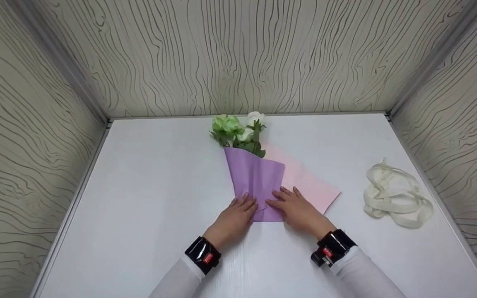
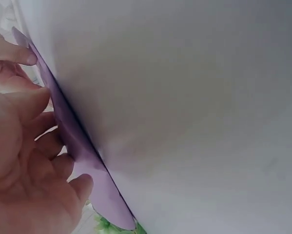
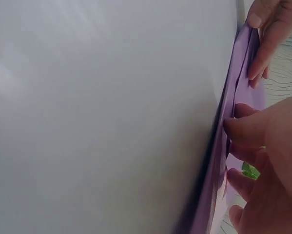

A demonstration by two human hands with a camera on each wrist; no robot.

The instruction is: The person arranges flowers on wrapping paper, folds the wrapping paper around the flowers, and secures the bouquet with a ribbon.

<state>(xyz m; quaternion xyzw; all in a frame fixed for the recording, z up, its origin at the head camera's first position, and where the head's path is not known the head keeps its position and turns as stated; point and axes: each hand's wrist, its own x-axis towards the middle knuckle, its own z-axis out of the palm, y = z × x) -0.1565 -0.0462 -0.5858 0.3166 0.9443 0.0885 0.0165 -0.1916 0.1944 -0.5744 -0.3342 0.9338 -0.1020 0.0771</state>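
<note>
Paper, purple (image 1: 253, 174), lies directly under the fingertips of both hands, wrapped around flowers and resting on a white counter (image 1: 151, 186). We see the left hand (image 1: 234, 218) at the wrap's lower left edge, fingers relaxed and close together, pressing down without grasping. Our right hand (image 1: 301, 210) is spread wider, its fingers touching the lower right part of the wrap, a narrow gap away from the left fingertips. In the wrist views we find both hands' fingers gently bent against the purple paper.

Straight ahead of the hands, beyond the wrap's far end, we see a green bloom (image 1: 227, 124), two white blooms (image 1: 256, 118) and dark leaves (image 1: 244, 145). Pink paper (image 1: 311, 184) shows past the wrap's right edge, partly covered by the right hand. Well apart, to the right of that hand, we have a loosely coiled cream ribbon (image 1: 412, 221). Just behind each hand, a black strap (image 1: 203, 253) circles the wrist.
</note>
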